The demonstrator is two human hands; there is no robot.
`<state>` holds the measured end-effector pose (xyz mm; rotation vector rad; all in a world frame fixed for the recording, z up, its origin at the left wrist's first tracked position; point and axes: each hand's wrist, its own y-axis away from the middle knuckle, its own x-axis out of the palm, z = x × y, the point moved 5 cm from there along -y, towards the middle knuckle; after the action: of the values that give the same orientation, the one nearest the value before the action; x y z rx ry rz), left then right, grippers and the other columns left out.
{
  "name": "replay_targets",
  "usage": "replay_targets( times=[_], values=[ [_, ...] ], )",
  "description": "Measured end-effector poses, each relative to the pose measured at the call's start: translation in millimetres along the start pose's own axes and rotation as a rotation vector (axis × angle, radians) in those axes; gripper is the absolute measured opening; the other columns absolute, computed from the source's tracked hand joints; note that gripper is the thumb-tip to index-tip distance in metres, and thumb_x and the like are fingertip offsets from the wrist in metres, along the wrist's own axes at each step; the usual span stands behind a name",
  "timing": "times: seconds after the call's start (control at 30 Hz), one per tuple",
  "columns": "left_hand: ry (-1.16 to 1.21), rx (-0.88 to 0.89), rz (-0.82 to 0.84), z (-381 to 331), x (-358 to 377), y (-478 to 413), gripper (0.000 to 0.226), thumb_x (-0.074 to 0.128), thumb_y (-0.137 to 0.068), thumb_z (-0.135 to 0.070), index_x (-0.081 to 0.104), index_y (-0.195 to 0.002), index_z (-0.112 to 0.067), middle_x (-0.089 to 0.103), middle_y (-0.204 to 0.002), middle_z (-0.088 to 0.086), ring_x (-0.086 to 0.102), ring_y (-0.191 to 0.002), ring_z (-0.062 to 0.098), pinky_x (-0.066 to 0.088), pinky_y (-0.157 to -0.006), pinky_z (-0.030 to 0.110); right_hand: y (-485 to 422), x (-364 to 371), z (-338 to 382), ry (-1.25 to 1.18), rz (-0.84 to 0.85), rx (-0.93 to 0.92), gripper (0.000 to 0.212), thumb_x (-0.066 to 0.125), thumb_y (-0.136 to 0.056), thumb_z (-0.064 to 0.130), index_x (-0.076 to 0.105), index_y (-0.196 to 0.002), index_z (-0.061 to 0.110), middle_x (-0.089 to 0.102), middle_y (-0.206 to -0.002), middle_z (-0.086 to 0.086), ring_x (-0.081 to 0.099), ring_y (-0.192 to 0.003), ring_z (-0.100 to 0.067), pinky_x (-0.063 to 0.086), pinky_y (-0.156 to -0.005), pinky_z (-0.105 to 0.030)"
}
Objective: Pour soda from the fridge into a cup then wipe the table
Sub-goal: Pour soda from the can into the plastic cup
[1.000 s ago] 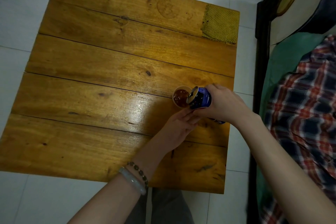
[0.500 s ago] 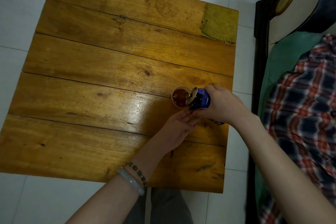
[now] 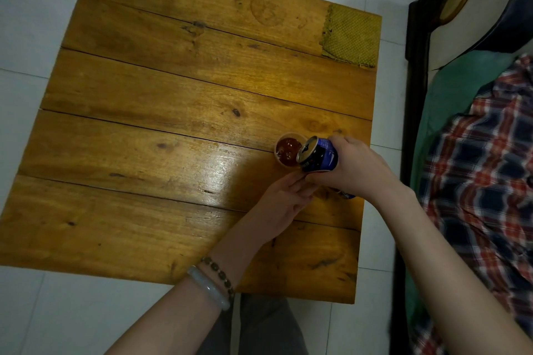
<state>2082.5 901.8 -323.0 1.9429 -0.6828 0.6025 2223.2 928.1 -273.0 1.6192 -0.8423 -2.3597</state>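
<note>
A small clear cup (image 3: 286, 150) holding dark reddish soda with bubbles stands near the right edge of the wooden table (image 3: 173, 89). My right hand (image 3: 356, 170) grips a blue soda can (image 3: 320, 157), tipped to the left with its open top over the cup's rim. My left hand (image 3: 279, 204) reaches in from below, and its fingertips rest against the near side of the cup, partly hidden under the can. A yellow-green woven cloth (image 3: 350, 36) lies on the table's far right corner.
White floor tiles (image 3: 26, 37) surround the table. A dark-framed bed (image 3: 415, 124) with a green sheet and a plaid fabric (image 3: 484, 170) runs along the right side, close to the table's edge. My knee shows below the table's near edge.
The hands, can and cup hold nearly the same pose. The can stays tipped over the cup. The view has shifted only slightly.
</note>
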Motion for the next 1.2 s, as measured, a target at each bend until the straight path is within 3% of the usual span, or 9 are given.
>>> replay_targets(
  times=[0.2, 0.37, 0.47, 0.6, 0.7, 0.83, 0.97, 1.13, 1.2],
  values=[
    [-0.117, 0.084, -0.025, -8.5, -3.1, 8.3, 0.068, 0.035, -0.08, 0.026, 0.05, -0.127, -0.022, 0.06, -0.123, -0.006, 0.057, -0.116, 0.007, 0.041, -0.1, 0.028, 5.9, -6.5, 4.9, -0.161, -0.079, -0.011, 0.06, 0.062, -0.055, 0.07, 0.048, -0.098, 0.031, 0.053, -0.091, 0.008, 0.05, -0.084, -0.011, 0.045, -0.068, -0.028],
    [-0.363, 0.271, -0.122, -38.7, -10.0, 27.0, 0.073, 0.036, -0.079, 0.03, 0.046, -0.12, -0.03, 0.057, -0.113, -0.016, 0.059, -0.102, -0.005, 0.047, -0.087, 0.016, 11.9, -24.3, 33.1, -0.29, -0.152, -0.058, 0.064, 0.071, -0.061, 0.062, 0.052, -0.112, 0.029, 0.056, -0.1, 0.009, 0.052, -0.091, -0.01, 0.046, -0.075, -0.026],
    [-0.517, 0.436, -0.126, -65.8, -15.4, 46.2, 0.077, 0.037, -0.076, 0.024, 0.038, -0.125, -0.035, 0.053, -0.122, -0.016, 0.054, -0.113, -0.005, 0.042, -0.101, 0.02, 12.7, -35.5, 60.0, -0.377, -0.192, -0.11, 0.058, 0.076, -0.064, 0.053, 0.053, -0.111, 0.029, 0.057, -0.101, 0.012, 0.052, -0.092, -0.008, 0.041, -0.076, -0.021],
    [-0.607, 0.603, -0.195, -95.5, -32.1, 71.8, 0.08, 0.035, -0.074, 0.025, 0.036, -0.13, -0.031, 0.049, -0.131, -0.01, 0.048, -0.126, 0.007, 0.04, -0.103, 0.022, 7.6, -36.5, 96.1, -0.546, -0.23, -0.179, 0.061, 0.078, -0.065, 0.05, 0.05, -0.116, 0.034, 0.055, -0.102, 0.022, 0.052, -0.098, -0.001, 0.044, -0.081, -0.02],
    [-0.614, 0.64, -0.258, -110.8, -48.6, 82.1, 0.074, 0.039, -0.08, 0.023, 0.037, -0.129, -0.032, 0.05, -0.128, -0.018, 0.049, -0.123, 0.001, 0.04, -0.102, 0.02, 0.1, -28.9, 119.3, -0.643, -0.285, -0.236, 0.061, 0.081, -0.064, 0.046, 0.053, -0.116, 0.03, 0.056, -0.101, 0.027, 0.052, -0.099, 0.004, 0.046, -0.088, -0.022],
    [-0.615, 0.596, -0.332, -119.9, -73.0, 84.5, 0.069, 0.034, -0.083, 0.027, 0.038, -0.131, -0.022, 0.049, -0.127, -0.017, 0.048, -0.118, -0.009, 0.039, -0.099, 0.013, -14.7, -6.9, 138.8, -0.709, -0.32, -0.251, 0.052, 0.083, -0.064, 0.036, 0.052, -0.106, 0.031, 0.055, -0.094, 0.029, 0.05, -0.093, 0.015, 0.042, -0.083, -0.01],
    [-0.617, 0.552, -0.354, -120.5, -97.1, 78.4, 0.068, 0.034, -0.082, 0.029, 0.038, -0.133, -0.015, 0.047, -0.133, -0.005, 0.045, -0.126, 0.004, 0.038, -0.102, 0.016, -30.3, 23.2, 145.3, -0.699, -0.339, -0.24, 0.064, 0.084, -0.061, 0.028, 0.055, -0.117, 0.018, 0.057, -0.108, 0.015, 0.051, -0.108, -0.012, 0.041, -0.086, -0.021],
    [-0.634, 0.495, -0.37, -115.3, -120.3, 59.8, 0.066, 0.033, -0.081, 0.03, 0.039, -0.132, -0.011, 0.051, -0.128, -0.002, 0.049, -0.122, 0.001, 0.038, -0.103, 0.017, -47.0, 51.4, 144.4, -0.729, -0.34, -0.201, 0.068, 0.084, -0.061, 0.032, 0.055, -0.121, 0.016, 0.061, -0.116, 0.002, 0.055, -0.109, -0.019, 0.047, -0.092, -0.044],
    [-0.639, 0.465, -0.377, -112.6, -129.0, 50.1, 0.068, 0.031, -0.079, 0.031, 0.04, -0.132, -0.01, 0.05, -0.129, 0.004, 0.047, -0.127, 0.012, 0.037, -0.105, 0.021, -51.7, 57.3, 142.3, -0.737, -0.334, -0.176, 0.067, 0.084, -0.062, 0.028, 0.055, -0.121, 0.017, 0.062, -0.116, 0.002, 0.055, -0.11, -0.019, 0.047, -0.092, -0.044]
  ],
)
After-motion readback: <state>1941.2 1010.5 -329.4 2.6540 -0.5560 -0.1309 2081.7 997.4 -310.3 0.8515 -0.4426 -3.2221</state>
